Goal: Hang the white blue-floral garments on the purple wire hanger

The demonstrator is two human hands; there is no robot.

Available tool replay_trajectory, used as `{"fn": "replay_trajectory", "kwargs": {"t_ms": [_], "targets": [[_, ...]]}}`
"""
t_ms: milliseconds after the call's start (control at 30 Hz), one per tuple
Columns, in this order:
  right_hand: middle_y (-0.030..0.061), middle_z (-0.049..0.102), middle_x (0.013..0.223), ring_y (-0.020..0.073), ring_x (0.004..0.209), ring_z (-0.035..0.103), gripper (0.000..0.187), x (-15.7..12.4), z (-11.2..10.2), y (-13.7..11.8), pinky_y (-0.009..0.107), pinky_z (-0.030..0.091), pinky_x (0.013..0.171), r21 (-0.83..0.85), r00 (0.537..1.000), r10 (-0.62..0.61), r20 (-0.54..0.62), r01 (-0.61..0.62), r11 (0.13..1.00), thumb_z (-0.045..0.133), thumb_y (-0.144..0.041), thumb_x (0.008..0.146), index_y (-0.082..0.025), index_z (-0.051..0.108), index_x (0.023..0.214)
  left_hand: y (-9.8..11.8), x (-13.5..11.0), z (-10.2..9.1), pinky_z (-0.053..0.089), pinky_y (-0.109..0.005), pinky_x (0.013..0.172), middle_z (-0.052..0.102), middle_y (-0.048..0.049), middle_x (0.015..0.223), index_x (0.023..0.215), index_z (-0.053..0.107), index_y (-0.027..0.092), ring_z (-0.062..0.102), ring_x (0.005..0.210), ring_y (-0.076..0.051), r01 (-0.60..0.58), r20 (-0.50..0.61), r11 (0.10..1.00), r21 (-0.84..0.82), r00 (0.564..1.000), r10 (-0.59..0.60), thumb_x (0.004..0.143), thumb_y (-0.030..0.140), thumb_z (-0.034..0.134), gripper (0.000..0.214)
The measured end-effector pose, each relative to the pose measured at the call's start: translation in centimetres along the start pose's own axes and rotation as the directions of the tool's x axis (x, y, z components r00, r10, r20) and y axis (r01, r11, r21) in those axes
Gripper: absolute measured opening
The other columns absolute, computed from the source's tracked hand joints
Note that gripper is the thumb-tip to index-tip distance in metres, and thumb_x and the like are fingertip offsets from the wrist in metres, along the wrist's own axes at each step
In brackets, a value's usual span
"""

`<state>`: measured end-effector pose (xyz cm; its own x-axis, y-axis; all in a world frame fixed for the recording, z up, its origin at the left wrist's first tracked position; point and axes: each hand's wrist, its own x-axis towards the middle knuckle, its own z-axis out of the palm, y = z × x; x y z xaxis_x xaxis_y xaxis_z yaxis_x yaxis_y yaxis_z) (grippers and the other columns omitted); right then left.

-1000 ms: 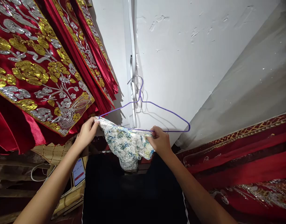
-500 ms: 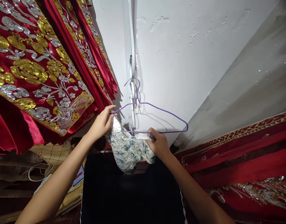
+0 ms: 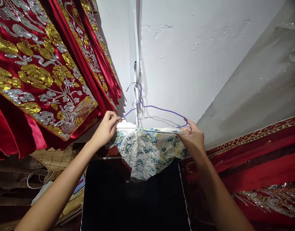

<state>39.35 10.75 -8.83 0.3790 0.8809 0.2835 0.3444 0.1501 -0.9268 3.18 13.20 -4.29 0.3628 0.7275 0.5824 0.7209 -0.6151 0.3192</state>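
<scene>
A purple wire clothes hanger [image 3: 163, 110] is in front of me, its hook beside a white upright strip. A white, blue and green floral garment [image 3: 147, 150] is stretched wide along the lower part of the hanger, its body drooping below. My left hand [image 3: 106, 130] pinches the hanger's left end together with the garment's white edge. At the other end, my right hand [image 3: 194, 136] is closed on the garment's upper right edge, fingers at the hanger's right corner. The garment hides the hanger's lower bar. Whether the hook hangs on the strip I cannot tell.
Red garments with gold and silver sequins [image 3: 41, 77] hang at left. The white strip [image 3: 137, 38] runs up the pale wall [image 3: 176, 57]. Translucent plastic sheeting [image 3: 258, 86] covers the right, above red beaded cloth [image 3: 258, 166]. A lit phone [image 3: 79, 185] lies at lower left.
My right hand has moved right from the garment's middle to the hanger's right corner, pulling the garment's edge out with it. The left hand stays at the left end.
</scene>
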Motion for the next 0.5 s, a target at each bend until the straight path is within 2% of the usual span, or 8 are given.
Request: {"fn": "replay_trajectory", "kwargs": {"t_ms": [100, 200, 267, 333, 400, 500], "targets": [[0.0048, 0.066, 0.084, 0.0163, 0.066, 0.056, 0.078, -0.2, -0.9, -0.5, 0.024, 0.038, 0.05, -0.198, 1.0, 0.001, 0.008, 0.001, 0.98, 0.071, -0.034, 0.071, -0.011, 0.053, 0.144, -0.7, -0.1, 0.4, 0.044, -0.037, 0.099, 0.049, -0.0124, 0.123, 0.109, 0.064, 0.02, 0.054, 0.111, -0.023, 0.037, -0.07, 0.999, 0.037, 0.997, -0.034, 0.1, 0.028, 0.04, 0.026], [0.0032, 0.066, 0.078, 0.0158, 0.062, 0.054, 0.062, -1.3, -1.5, -1.1, 0.024, 0.035, 0.049, -0.344, 0.995, 0.034, 0.089, -0.002, 0.939, 0.065, -0.035, 0.077, -0.013, 0.062, 0.135, -1.2, 0.2, 0.4, 0.047, -0.034, 0.088, 0.06, -0.0091, 0.109, 0.106, 0.063, 0.021, 0.059, 0.1, -0.023, 0.114, -0.025, 0.993, 0.016, 0.993, -0.113, 0.101, 0.031, 0.038, 0.028], [0.0023, 0.064, 0.07, 0.0161, 0.058, 0.052, 0.041, -1.9, -1.9, -1.4, 0.025, 0.034, 0.048, -0.405, 0.988, 0.019, 0.152, 0.045, 0.913, 0.063, -0.037, 0.08, -0.015, 0.071, 0.114, -1.3, 0.5, 0.2, 0.046, -0.031, 0.076, 0.065, -0.0056, 0.094, 0.105, 0.062, 0.022, 0.061, 0.087, -0.022, 0.174, 0.009, 0.985, 0.004, 0.985, -0.174, 0.102, 0.035, 0.036, 0.029], [0.0009, 0.058, 0.06, 0.0156, 0.054, 0.048, 0.022, -2.2, -2.4, -1.5, 0.025, 0.032, 0.047, -0.457, 0.977, -0.019, 0.214, 0.118, 0.882, 0.059, -0.039, 0.084, -0.019, 0.069, 0.085, -1.3, 0.9, 0.0, 0.043, -0.03, 0.071, 0.066, -0.0039, 0.088, 0.105, 0.061, 0.023, 0.061, 0.079, -0.021, 0.218, -0.006, 0.976, 0.01, 0.976, -0.218, 0.102, 0.037, 0.037, 0.029], [-0.0006, 0.051, 0.054, 0.0144, 0.05, 0.044, 0.03, -2.2, -3.0, -1.4, 0.025, 0.03, 0.046, -0.485, 0.954, -0.058, 0.294, 0.201, 0.851, 0.053, -0.041, 0.089, -0.021, 0.058, 0.068, -1.3, 1.2, -0.2, 0.043, -0.029, 0.071, 0.068, -0.0037, 0.091, 0.109, 0.06, 0.023, 0.062, 0.08, -0.021, 0.23, -0.041, 0.973, 0.013, 0.972, -0.229, 0.101, 0.037, 0.039, 0.026], [-0.0005, 0.052, 0.057, 0.014, 0.052, 0.046, 0.034, -1.9, -3.8, -1.3, 0.025, 0.034, 0.05, -0.446, 0.883, -0.148, 0.444, 0.362, 0.819, 0.049, -0.041, 0.093, -0.022, 0.051, 0.065, -1.5, 1.3, -0.6, 0.042, -0.03, 0.075, 0.07, -0.0043, 0.097, 0.112, 0.06, 0.023, 0.063, 0.086, -0.022, 0.2, -0.06, 0.979, 0.039, 0.978, -0.198, 0.101, 0.035, 0.04, 0.025]]}}
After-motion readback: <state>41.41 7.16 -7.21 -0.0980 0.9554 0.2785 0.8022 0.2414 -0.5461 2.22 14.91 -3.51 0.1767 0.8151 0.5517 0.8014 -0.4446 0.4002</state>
